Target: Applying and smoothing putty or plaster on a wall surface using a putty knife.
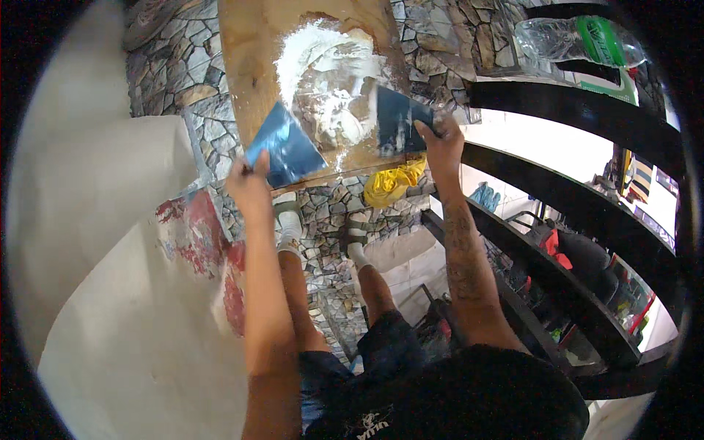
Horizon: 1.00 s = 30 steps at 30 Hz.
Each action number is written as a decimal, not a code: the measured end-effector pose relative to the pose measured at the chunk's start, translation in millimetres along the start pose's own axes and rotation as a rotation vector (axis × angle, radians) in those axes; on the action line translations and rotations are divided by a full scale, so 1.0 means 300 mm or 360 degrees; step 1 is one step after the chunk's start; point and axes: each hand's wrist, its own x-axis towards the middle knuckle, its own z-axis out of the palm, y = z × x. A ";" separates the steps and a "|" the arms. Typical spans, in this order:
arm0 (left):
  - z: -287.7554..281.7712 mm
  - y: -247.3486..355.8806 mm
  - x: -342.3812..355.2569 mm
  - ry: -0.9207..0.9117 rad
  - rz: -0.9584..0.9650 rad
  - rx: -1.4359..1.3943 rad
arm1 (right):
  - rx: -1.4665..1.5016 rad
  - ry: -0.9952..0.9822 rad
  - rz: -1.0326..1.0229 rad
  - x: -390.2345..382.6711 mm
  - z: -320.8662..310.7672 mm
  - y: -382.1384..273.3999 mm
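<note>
My left hand (251,183) grips the lower left edge of a flat, square blue plate (290,147), which is tilted and slants over the near left part of a wooden board (246,51). Across from it, my right hand (444,139) pinches the outer edge of a second dark-blue plate (396,128), whose face is smeared with white. Between the two plates and beyond them, a white powdery heap (312,62) is spread over the board in a rough ring. A smaller white clump (341,121) lies near the plates' inner edges.
A crumpled yellow bag (392,185) lies against the board's near edge. Black slats (557,271) with open gaps run along the right, and a clear bottle with a green label (579,40) lies above them. A pale wall (95,169) bounds the left. My sandalled feet stand on the stone-patterned floor (323,220).
</note>
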 end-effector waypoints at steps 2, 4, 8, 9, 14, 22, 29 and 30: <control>0.027 0.018 -0.133 0.0182 -0.0362 -0.0408 | 0.0546 0.0092 0.0354 -0.029 0.011 0.118; 0.025 0.031 -0.201 0.0331 -0.0535 -0.0569 | 0.0734 0.0087 0.0469 -0.068 0.054 0.155; 0.016 -0.008 -0.221 0.0324 -0.0350 -0.0598 | 0.0460 -0.0013 0.0409 -0.131 0.105 0.104; 0.021 0.001 -0.209 0.0150 0.0019 -0.0185 | 0.0489 -0.0118 0.0335 -0.146 0.098 0.096; 0.098 0.144 -0.224 -0.0173 0.0904 0.0714 | 0.0112 -0.0183 0.0055 -0.166 0.100 -0.019; 0.179 0.090 -0.193 -0.0179 0.1016 0.0798 | -0.0082 -0.0042 -0.0046 -0.278 0.118 -0.186; 0.081 0.049 -0.111 -0.0402 0.1419 0.0827 | -0.0474 -0.0376 -0.0402 -0.232 -0.056 -0.269; 0.076 0.054 -0.111 -0.0286 0.1252 0.0646 | -0.0468 -0.0370 -0.0395 -0.240 -0.069 -0.280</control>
